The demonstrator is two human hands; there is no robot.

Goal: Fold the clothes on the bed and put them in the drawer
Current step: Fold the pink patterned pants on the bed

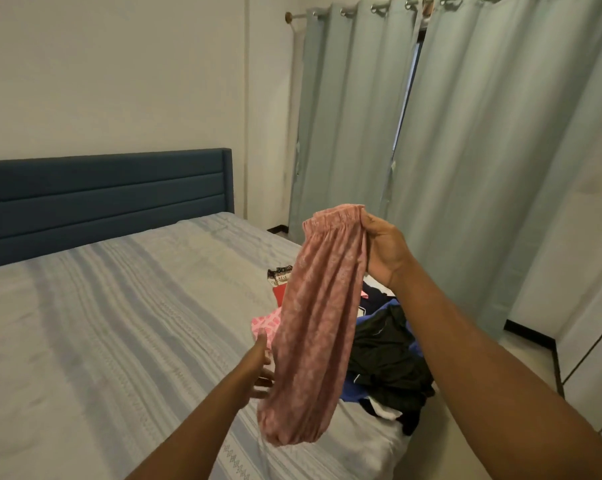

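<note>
Trousers (313, 323) up in the air, pink and printed, hanging long from my right hand (384, 247), thumb and fingers pinched tight on the elastic waistband at one o'clock of the cloth. The legs drop together toward six, cuffs bunched just above the bed (119, 323). My left hand (259, 365) is at eight o'clock, fingers straight and apart, holding nothing. Its tips slip behind the lower leg, and I cannot tell whether they touch it.

I judge this as the start of the fold on this one piece: lifted clear, legs paired, not laid flat yet. The pile (386, 362) waits at four o'clock of the trousers, dark and blue things heaped near the bed's right edge, with a pink checked piece (266, 322) peeking out at nine.

Next, I reckon, the left hand needs to catch the cuffs and bring them up to the waistband, or I lower the lot onto the open sheet at nine o'clock and smooth it. The cloth looks thin and limp, so a firm pinch is called for. No drawer in sight from here.
</note>
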